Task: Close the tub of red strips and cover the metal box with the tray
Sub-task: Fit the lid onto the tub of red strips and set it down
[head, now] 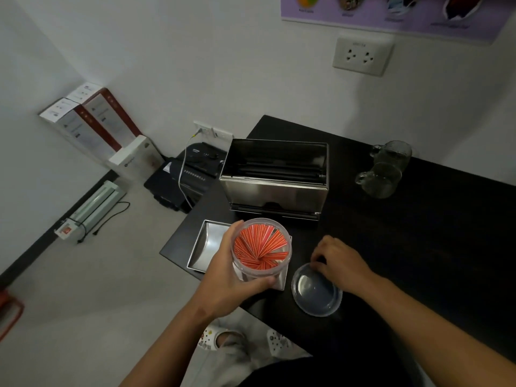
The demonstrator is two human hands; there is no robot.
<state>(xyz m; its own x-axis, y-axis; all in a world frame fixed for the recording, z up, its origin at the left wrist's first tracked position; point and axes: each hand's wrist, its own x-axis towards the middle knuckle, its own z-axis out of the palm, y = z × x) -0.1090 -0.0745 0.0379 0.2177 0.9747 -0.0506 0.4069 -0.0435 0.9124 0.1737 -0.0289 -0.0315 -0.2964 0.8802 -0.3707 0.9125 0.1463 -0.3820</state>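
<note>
A clear round tub full of red strips stands open over the shallow metal tray near the table's left corner. My left hand wraps around the tub's near side. The tub's clear round lid lies flat on the black table to the right. My right hand rests on the lid's far edge with its fingertips touching the rim. Behind the tub stands the metal box, its top open and dark inside.
Two clear glass mugs stand at the back right of the black table. Off the table's left edge, on the floor, are a black machine with a white cable, stacked cartons and a laminator.
</note>
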